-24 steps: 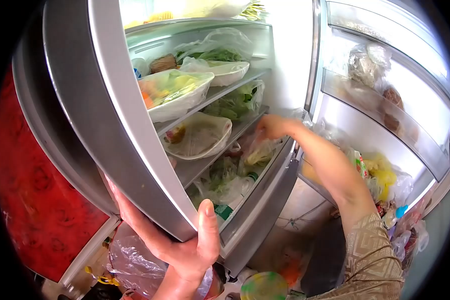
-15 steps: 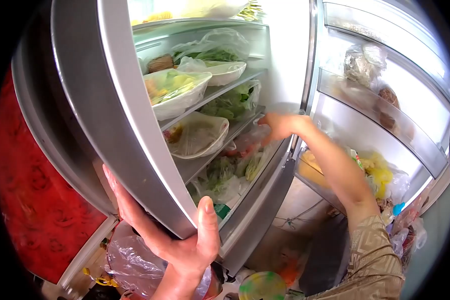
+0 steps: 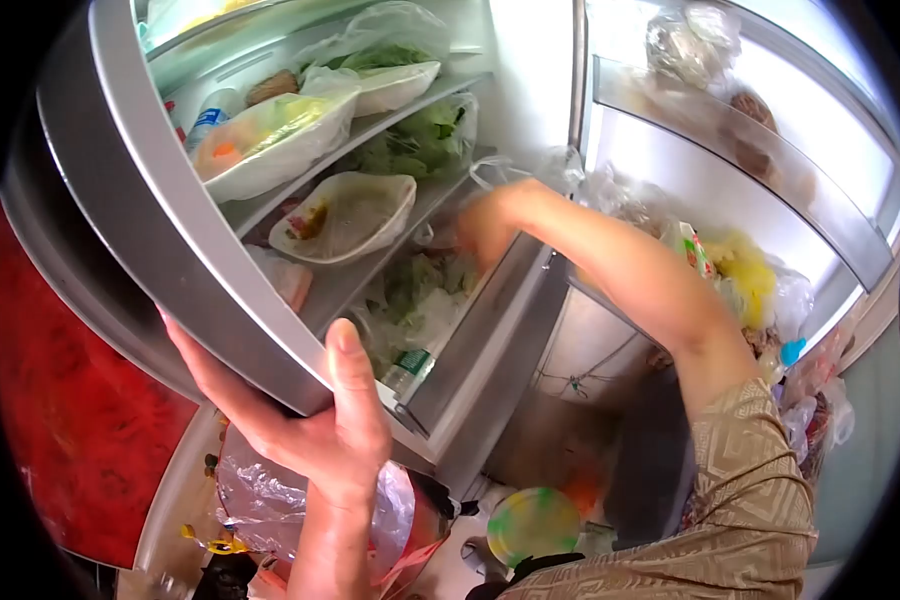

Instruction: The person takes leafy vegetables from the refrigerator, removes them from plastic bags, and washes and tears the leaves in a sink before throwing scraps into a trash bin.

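My left hand (image 3: 315,430) clasps the lower corner of the silver left refrigerator door (image 3: 185,240). Its thumb lies on the inner side and its fingers stretch along the outer side. My right hand (image 3: 490,228) reaches down into the bottom drawer (image 3: 470,345), blurred, with its fingertips hidden. Leafy vegetables in clear plastic (image 3: 425,285) lie in the drawer below that hand, beside a green-labelled bottle (image 3: 408,368). A clear plastic bag (image 3: 495,172) bulges just behind the right hand. On the shelf above sits a bag-covered white dish (image 3: 345,215).
More covered dishes (image 3: 275,140) and bagged greens (image 3: 415,140) fill the shelves. The right door (image 3: 730,240) stands open, its racks holding bags. Below are a plastic-lined bin (image 3: 270,490) and a round green-and-yellow lid (image 3: 533,525). A red patterned panel (image 3: 80,420) is at left.
My right hand has moved down and left, deeper into the drawer. The view has shifted, so the refrigerator appears farther left and higher. My left hand keeps its place on the door.
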Action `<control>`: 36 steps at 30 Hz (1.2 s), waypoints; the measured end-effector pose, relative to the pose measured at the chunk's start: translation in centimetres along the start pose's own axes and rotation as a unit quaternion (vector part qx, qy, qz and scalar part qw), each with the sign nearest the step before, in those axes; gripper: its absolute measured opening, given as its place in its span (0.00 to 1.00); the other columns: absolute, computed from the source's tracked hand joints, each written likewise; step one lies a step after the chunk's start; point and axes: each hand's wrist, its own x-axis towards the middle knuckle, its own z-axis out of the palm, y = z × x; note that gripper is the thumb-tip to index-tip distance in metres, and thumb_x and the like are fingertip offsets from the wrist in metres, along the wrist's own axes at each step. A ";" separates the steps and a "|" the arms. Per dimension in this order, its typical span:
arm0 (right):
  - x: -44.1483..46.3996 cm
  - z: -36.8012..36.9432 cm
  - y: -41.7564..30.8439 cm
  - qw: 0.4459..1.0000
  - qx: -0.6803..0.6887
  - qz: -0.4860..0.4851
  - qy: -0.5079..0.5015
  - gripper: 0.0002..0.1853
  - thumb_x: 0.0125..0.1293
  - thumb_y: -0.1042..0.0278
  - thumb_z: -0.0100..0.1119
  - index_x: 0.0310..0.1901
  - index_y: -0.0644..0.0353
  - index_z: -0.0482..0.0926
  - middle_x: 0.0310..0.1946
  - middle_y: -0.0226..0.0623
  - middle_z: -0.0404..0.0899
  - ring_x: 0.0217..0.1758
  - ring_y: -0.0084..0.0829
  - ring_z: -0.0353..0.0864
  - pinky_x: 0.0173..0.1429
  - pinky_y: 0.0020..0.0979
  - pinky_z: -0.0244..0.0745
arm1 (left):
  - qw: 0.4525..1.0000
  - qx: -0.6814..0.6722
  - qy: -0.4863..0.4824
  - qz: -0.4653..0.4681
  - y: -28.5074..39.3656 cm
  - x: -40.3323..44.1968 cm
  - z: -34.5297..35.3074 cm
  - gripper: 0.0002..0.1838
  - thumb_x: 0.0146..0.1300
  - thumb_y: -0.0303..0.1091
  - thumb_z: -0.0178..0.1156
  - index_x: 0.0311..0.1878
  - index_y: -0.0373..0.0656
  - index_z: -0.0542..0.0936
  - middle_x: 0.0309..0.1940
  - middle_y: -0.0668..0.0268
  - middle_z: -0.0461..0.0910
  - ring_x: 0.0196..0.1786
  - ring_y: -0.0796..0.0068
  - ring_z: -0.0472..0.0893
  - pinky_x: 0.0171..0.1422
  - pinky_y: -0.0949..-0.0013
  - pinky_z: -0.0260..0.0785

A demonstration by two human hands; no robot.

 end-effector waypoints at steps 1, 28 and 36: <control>0.8 0.5 1.2 1.000 0.003 0.000 -0.001 0.40 0.53 0.50 0.61 0.68 0.49 0.61 0.62 0.47 0.68 0.65 0.42 0.67 0.63 0.39 0.64 | 1.000 -0.001 -0.003 -0.001 -0.1 -0.1 0.1 0.43 0.60 0.35 0.64 0.70 0.31 0.50 0.62 0.48 0.63 0.59 0.63 0.69 0.62 0.63 0.62; -17.2 -7.3 -1.1 0.923 0.223 0.039 0.312 0.16 0.57 0.56 0.64 0.35 0.62 0.83 0.22 0.31 0.79 0.21 0.18 0.72 0.25 0.23 0.66 | 0.999 0.009 0.025 0.027 1.1 0.7 0.0 0.44 0.55 0.36 0.64 0.71 0.36 0.51 0.69 0.50 0.55 0.69 0.51 0.57 0.71 0.55 0.50; -20.4 -3.8 -7.0 0.826 0.486 -0.022 0.285 0.14 0.61 0.58 0.62 0.33 0.64 0.82 0.18 0.29 0.75 0.16 0.18 0.67 0.20 0.22 0.59 | 0.997 -0.056 -0.010 -0.041 3.2 -0.6 -1.9 0.47 0.56 0.38 0.65 0.72 0.35 0.48 0.72 0.48 0.49 0.73 0.49 0.50 0.75 0.54 0.42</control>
